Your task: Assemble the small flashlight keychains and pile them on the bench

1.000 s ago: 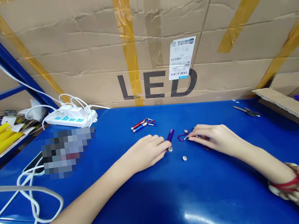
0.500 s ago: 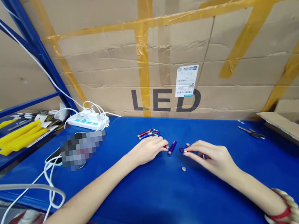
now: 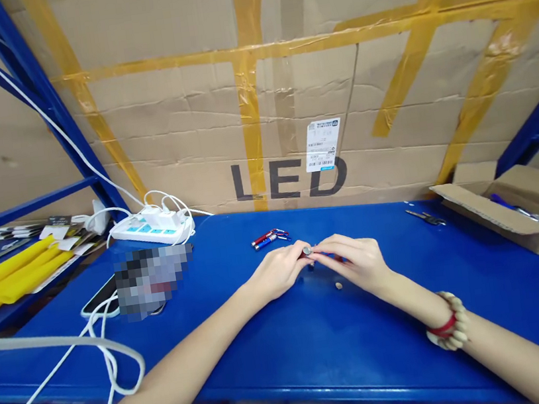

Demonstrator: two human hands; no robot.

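My left hand (image 3: pixel 279 271) is closed around a small flashlight tube (image 3: pixel 307 250), whose round silvery end faces me. The fingertips of my right hand (image 3: pixel 355 258) are pinched together against that end; whatever they hold is too small to make out. Below the fingertips a dark purple bit shows, mostly hidden. A button cell (image 3: pixel 339 286) lies on the blue table just in front of my right hand. Behind my left hand rest a red mini flashlight (image 3: pixel 261 238) and a blue mini flashlight (image 3: pixel 265 243), side by side with clips on their ends.
A white power strip (image 3: pixel 150 228) with plugs and cables stands at the back left, near a phone (image 3: pixel 100 299) and a blurred-out item. Keys (image 3: pixel 425 217) lie at the back right beside an open cardboard box (image 3: pixel 497 217). A large carton (image 3: pixel 181 141) walls off the back.
My two hands have come together, the right one moving left to the tube in my left hand. The silvery end of that tube now faces up toward me. The view has shifted slightly.
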